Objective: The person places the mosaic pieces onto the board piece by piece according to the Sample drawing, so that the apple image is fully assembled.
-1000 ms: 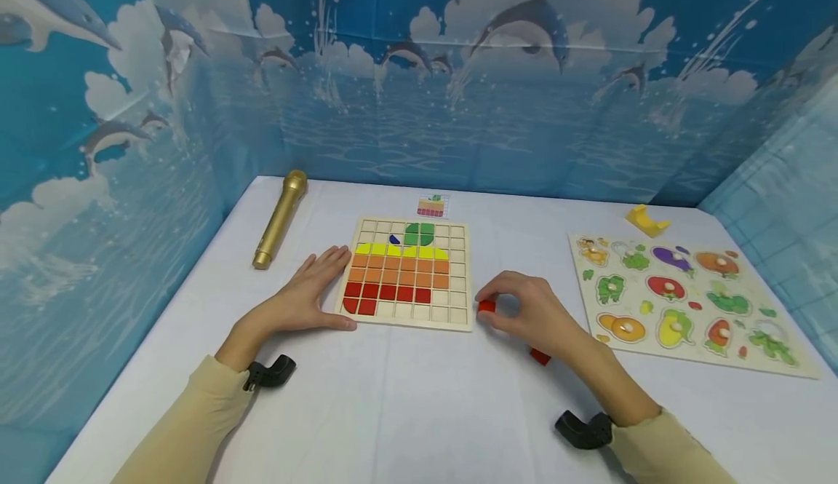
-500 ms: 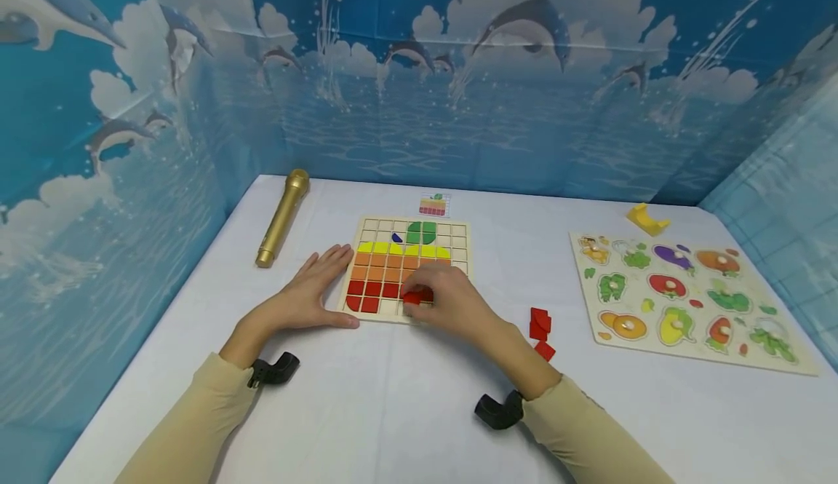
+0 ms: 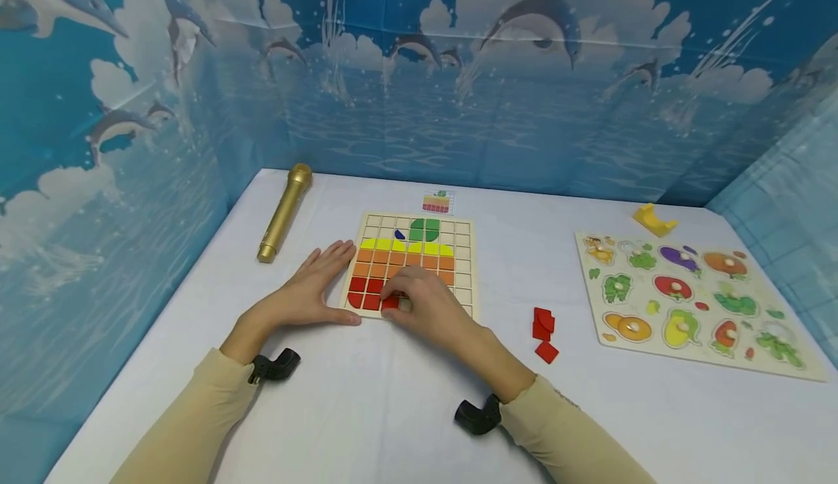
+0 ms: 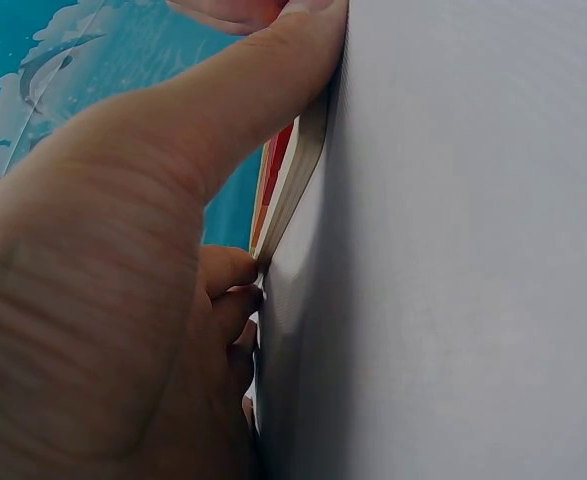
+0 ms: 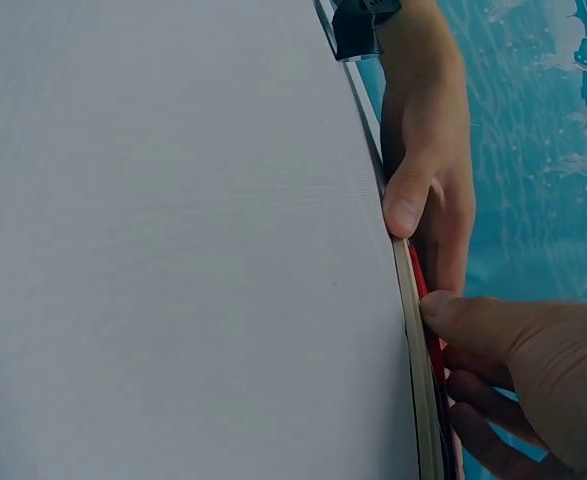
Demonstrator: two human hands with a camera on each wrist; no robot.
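A wooden grid board (image 3: 463, 287) lies on the white table, partly filled with green, yellow, orange and red tiles and one small blue piece. My left hand (image 3: 297, 296) lies with spread, straight fingers along the board's left edge, thumb at its lower left corner. Over the board's lower rows, my right hand (image 3: 432, 309) pinches a red tile (image 3: 390, 302) between thumb and fingers, just right of the red tiles in the bottom row. That hand hides part of the red rows. In the right wrist view, the right thumb and fingers (image 5: 473, 325) meet at the board's edge.
Several loose red tiles (image 3: 543, 324) lie right of the board. A vegetable puzzle board (image 3: 703, 302) is at the right, with a yellow curved piece (image 3: 655, 220) behind it. A small picture card (image 3: 438, 201) lies beyond the grid; a gold microphone (image 3: 285, 212) is at the left.
My right hand has carried a red tile leftward from beside the board to its bottom row, uncovering the loose red tiles. My left hand has stayed at the board's left edge.
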